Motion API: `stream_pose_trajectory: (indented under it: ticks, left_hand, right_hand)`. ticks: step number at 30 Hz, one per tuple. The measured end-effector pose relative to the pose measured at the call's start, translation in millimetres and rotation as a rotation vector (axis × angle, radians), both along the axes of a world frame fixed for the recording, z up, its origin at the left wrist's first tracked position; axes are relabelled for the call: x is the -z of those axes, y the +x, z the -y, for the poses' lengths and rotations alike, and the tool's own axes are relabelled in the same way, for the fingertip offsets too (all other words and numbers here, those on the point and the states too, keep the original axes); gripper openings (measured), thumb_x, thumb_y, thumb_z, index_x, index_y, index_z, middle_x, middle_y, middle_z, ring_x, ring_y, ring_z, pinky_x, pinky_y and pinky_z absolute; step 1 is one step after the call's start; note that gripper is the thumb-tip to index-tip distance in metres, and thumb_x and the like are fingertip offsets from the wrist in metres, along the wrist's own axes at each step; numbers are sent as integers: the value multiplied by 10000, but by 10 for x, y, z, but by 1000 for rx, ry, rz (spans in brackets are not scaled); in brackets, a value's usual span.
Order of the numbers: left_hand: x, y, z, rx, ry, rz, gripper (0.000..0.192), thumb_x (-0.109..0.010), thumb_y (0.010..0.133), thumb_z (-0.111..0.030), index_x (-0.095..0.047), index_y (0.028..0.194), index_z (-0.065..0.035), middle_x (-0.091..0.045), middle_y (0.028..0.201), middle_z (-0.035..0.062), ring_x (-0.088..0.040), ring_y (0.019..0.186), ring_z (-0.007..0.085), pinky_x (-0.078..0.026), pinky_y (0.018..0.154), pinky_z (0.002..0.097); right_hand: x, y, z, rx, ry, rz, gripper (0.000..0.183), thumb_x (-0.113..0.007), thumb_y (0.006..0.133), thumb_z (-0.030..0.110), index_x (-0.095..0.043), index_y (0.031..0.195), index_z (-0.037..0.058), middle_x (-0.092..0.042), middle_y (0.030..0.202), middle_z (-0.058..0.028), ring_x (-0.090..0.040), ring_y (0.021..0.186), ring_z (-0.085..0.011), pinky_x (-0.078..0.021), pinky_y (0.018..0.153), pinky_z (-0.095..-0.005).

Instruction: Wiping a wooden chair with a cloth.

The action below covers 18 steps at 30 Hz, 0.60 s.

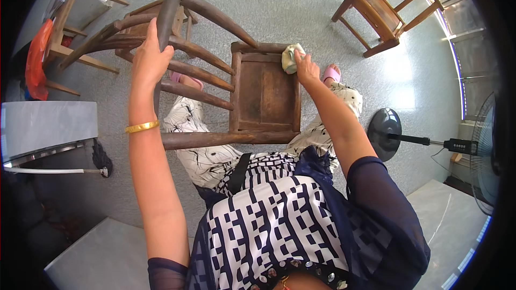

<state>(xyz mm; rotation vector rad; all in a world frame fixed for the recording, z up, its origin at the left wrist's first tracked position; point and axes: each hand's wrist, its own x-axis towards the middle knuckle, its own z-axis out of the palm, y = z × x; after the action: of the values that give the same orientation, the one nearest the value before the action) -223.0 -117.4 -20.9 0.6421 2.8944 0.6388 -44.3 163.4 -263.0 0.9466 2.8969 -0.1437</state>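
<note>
A dark brown wooden chair (278, 92) with a panelled seat and a slatted back stands between my legs. My left hand (151, 59) grips the thick top rail (167, 20) of its back, with the thumb on the near side. In my right hand (308, 67) is a bunched pale cloth (288, 58), which lies against the far right corner of the seat frame. The fingers partly cover the cloth. Several rounded slats (197, 70) run from the rail to the seat.
Another wooden chair (375, 16) stands at the upper right, and one more seat (141, 24) shows behind the chair back. A pedestal fan (385, 135) is on my right. To the left are a grey-topped table (48, 125), a mop (101, 159) and a red plastic bag (38, 64).
</note>
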Motion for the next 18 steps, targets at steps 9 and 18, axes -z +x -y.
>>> stream_pose_trajectory:
  ticks: [9, 18]
  left_hand:
    - [79, -23, 2, 25, -77, -95, 686, -527, 714, -167, -210, 1318, -102, -552, 1020, 226, -552, 911, 367, -425, 788, 423]
    - [87, -167, -46, 71, -92, -84, 662, -561, 736, -218, -236, 1297, -86, -506, 1096, 247, -510, 996, 378, -393, 841, 412]
  right_hand:
    - [55, 269, 377, -133, -31, 160, 375, -500, 768, 114, -438, 1133, 172, -509, 921, -159, -604, 745, -322, -502, 579, -382]
    - [-235, 310, -453, 388, -1103, -168, 416, -559, 686, 158, -507, 1095, 104, -605, 787, -72, -588, 626, -182, -461, 439, -328]
